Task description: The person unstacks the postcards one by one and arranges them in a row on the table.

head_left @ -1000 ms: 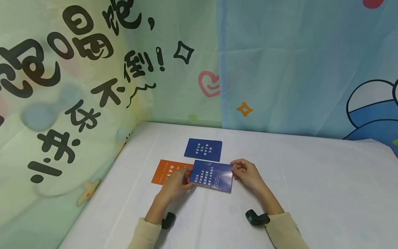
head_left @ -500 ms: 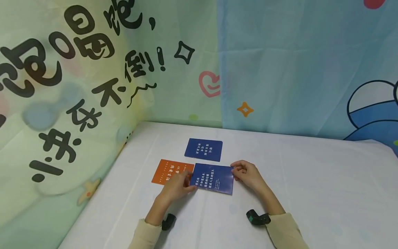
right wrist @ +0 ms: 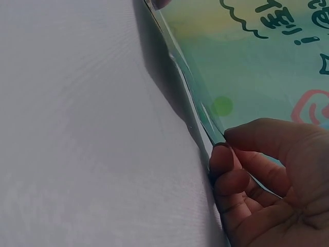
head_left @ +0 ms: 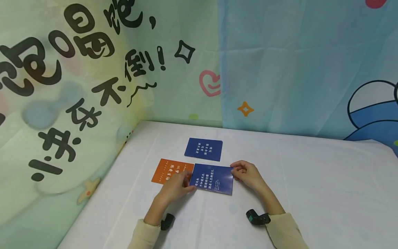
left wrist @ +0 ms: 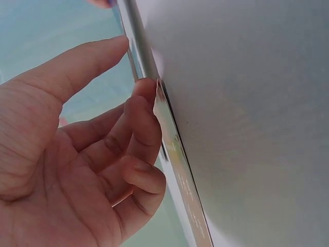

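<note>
A thin blue booklet (head_left: pixel 214 179) with white writing lies at the front of the white table, between both hands. At its left edge, my left hand (head_left: pixel 175 186) holds it with the thumb near the lower corner and the fingers higher up. My right hand (head_left: pixel 248 175) pinches its upper right corner; the right wrist view shows the thumb and curled fingers (right wrist: pixel 231 177) at the edge. An orange booklet (head_left: pixel 168 168) lies to the left, partly hidden by my left hand. Behind the front booklet lies another blue booklet (head_left: pixel 203 149).
The white-covered table (head_left: pixel 304 193) reaches back to a printed cloth backdrop (head_left: pixel 280 69) behind and on the left. Black wrist devices (head_left: pixel 258 218) sit at both wrists, beside beige sleeves (head_left: pixel 284 230).
The front blue booklet has come down slightly towards the front and lies flatter, with both hands still at its edges. The orange and far blue booklets have stayed in place.
</note>
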A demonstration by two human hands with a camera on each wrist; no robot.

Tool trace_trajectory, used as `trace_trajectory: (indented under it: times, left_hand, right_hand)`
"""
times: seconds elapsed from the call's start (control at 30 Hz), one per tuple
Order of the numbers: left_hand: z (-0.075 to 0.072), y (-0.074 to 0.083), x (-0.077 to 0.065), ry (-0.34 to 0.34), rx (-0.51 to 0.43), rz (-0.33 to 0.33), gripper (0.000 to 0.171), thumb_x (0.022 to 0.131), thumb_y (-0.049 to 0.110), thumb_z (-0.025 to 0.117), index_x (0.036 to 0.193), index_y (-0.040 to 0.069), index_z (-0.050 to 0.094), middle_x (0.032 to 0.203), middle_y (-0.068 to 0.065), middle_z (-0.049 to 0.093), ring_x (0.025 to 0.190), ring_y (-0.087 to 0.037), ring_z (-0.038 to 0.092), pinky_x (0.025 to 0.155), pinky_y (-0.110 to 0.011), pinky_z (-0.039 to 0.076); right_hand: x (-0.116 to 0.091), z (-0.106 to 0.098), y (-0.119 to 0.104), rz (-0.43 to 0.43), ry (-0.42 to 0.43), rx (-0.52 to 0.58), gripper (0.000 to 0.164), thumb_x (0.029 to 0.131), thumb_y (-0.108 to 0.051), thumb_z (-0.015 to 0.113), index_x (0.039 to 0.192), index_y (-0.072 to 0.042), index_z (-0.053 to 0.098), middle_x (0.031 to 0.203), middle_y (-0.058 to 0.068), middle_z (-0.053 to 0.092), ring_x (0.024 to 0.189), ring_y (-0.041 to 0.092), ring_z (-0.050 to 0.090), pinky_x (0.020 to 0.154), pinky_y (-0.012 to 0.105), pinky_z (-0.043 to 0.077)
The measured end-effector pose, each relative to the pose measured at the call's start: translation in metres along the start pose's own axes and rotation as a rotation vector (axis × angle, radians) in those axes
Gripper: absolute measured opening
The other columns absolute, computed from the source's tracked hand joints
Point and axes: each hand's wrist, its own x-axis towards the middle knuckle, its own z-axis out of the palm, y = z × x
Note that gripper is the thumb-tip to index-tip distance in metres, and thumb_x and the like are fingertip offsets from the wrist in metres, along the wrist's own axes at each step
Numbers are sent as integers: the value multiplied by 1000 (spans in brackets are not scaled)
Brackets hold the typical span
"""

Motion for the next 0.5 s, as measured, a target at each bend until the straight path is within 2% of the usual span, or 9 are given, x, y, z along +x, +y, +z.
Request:
trace_trajectory:
  times: [0.5]
  left_hand:
    - [-3,-2,-3,-15,1,24,44,84,19,76,121,-1,61,73,3,56,65,-11,49,56,-22,40]
  right_hand:
    - [1,-1,5,-35,-18,-48,19,87,-1,66,104,8,65,79,7,64,63,10,54,56,20,45]
